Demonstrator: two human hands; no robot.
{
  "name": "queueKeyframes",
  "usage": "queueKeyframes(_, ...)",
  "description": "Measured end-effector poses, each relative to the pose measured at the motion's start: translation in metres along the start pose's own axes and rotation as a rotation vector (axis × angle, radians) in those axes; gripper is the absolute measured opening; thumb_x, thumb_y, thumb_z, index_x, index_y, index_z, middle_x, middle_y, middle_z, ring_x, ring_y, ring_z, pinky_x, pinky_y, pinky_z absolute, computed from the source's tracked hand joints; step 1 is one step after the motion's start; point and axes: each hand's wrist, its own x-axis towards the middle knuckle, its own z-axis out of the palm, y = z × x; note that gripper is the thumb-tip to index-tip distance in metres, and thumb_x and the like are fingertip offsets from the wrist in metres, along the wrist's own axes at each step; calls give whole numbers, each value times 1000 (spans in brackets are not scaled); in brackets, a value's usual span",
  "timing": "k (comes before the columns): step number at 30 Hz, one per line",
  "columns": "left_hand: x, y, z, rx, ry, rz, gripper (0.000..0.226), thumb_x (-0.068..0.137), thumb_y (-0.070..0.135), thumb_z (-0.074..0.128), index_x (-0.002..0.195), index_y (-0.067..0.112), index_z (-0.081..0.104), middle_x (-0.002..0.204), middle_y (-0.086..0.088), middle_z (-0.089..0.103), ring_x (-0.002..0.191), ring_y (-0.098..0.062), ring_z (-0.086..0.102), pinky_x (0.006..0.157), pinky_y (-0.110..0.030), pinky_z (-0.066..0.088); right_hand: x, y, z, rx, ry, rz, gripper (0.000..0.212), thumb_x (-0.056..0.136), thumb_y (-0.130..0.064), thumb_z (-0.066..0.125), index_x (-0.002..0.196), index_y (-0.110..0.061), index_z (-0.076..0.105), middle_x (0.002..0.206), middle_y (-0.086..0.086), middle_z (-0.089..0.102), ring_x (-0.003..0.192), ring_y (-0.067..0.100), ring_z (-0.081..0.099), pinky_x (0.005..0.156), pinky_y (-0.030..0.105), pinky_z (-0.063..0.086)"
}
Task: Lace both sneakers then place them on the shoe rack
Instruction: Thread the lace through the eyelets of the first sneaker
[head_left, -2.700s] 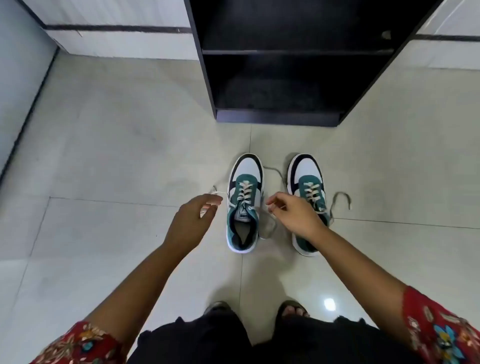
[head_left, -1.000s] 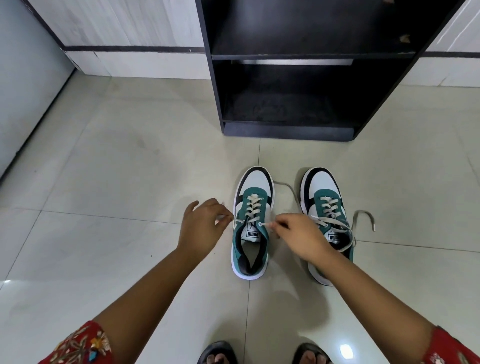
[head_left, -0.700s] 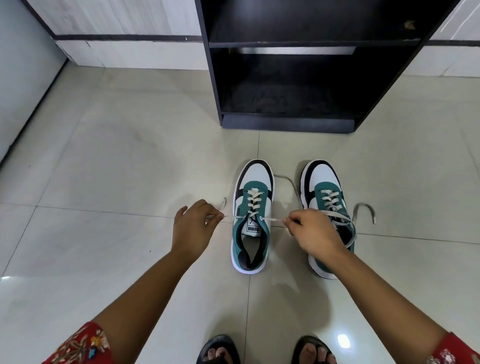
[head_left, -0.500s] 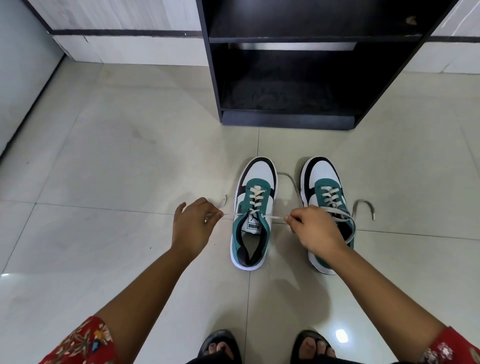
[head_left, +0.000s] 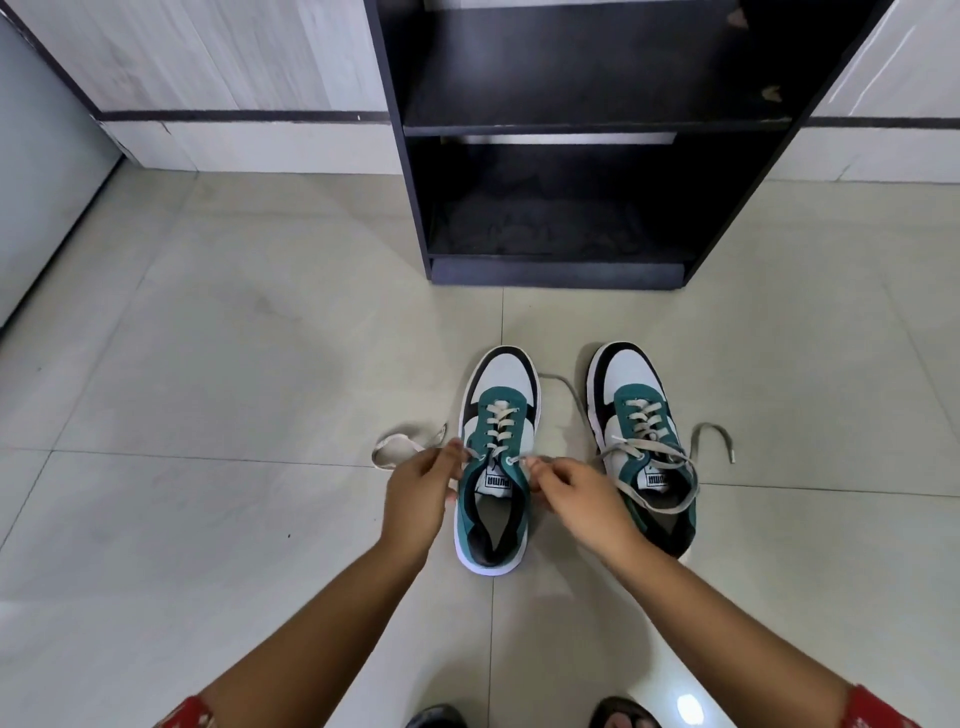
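Observation:
Two teal, white and black sneakers stand side by side on the tiled floor, toes toward the rack. My left hand (head_left: 422, 491) pinches the left end of the beige lace (head_left: 399, 446) at the top eyelets of the left sneaker (head_left: 496, 457). My right hand (head_left: 576, 499) pinches the other end of the same lace on the shoe's right side. The right sneaker (head_left: 641, 447) sits untouched, its loose lace ends (head_left: 714, 434) trailing over its opening and on the floor. The black shoe rack (head_left: 558, 140) stands just beyond the shoes.
The rack's two visible shelves are bare. A white wall with a dark stripe runs behind it, and a grey panel (head_left: 41, 171) stands at the far left. My sandalled feet (head_left: 527, 716) show at the bottom edge. Pale floor tiles spread to both sides.
Both hands have moved inward from a wide pull to the left sneaker's top eyelets. The lace's left end now lies in a slack loop on the floor.

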Motion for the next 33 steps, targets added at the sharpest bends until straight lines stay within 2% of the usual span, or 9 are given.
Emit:
queueKeyframes(6,5,14,12,-251,-71,-265,16,82,32,63,79,17,66,71,2,56,65,-17,46,60,-26,36,6,-27,10,761,-48,146,5,87,-13,60,86,-9,64,76,0,65,61,4,60,48,8,46)
queueKeyframes(11,5,9,12,-289,-104,-261,21,88,15,52,79,17,70,65,5,57,62,-13,42,58,-24,32,14,-16,12,798,-27,251,21,91,-14,53,78,-18,69,77,-4,66,69,9,55,60,22,41)
queueKeyframes(16,2,2,10,-342,-69,-306,26,89,2,46,78,9,69,52,3,49,54,-12,37,53,-21,31,17,3,12,901,-6,412,25,92,-10,50,77,-15,70,68,-3,66,66,10,54,60,22,45)
queueKeyframes(20,3,5,7,-328,-123,-288,24,90,10,47,78,14,67,68,0,52,62,-13,44,58,-23,34,14,-4,9,873,-34,360,24,93,-13,49,80,-17,68,78,-1,64,72,11,55,66,24,43)
queueKeyframes(24,4,18,1,-233,-161,71,27,96,22,40,81,12,60,86,10,65,88,-9,58,84,-27,39,11,-23,-6,775,-93,95,29,98,-17,36,85,-17,62,83,-1,67,74,11,55,65,23,40)
queueKeyframes(26,2,28,0,-186,-223,308,30,99,20,35,98,5,60,97,15,68,98,1,59,88,-18,39,10,-39,-11,506,-109,-66,31,100,-17,33,88,-16,62,76,0,62,70,11,53,64,17,44)
queueKeyframes(29,6,45,-3,9,-388,594,28,100,14,32,106,16,59,106,11,65,104,2,57,87,-9,39,14,-59,-14,23,-118,-308,26,97,-22,39,82,-15,60,76,3,59,71,18,53,73,35,45)
queueKeyframes(31,14,50,-4,206,-422,707,22,98,20,33,98,17,55,103,11,65,101,-3,57,88,-19,44,13,-66,-19,-163,-113,-409,23,95,-26,44,82,-14,58,76,5,59,72,21,55,71,38,44)
queueKeyframes(33,25,45,-6,409,-343,832,30,96,31,34,109,15,55,107,1,64,103,-14,55,93,-37,43,11,-67,-25,-197,-120,-445,24,93,-29,46,85,-11,59,75,9,60,71,22,56,69,38,45)
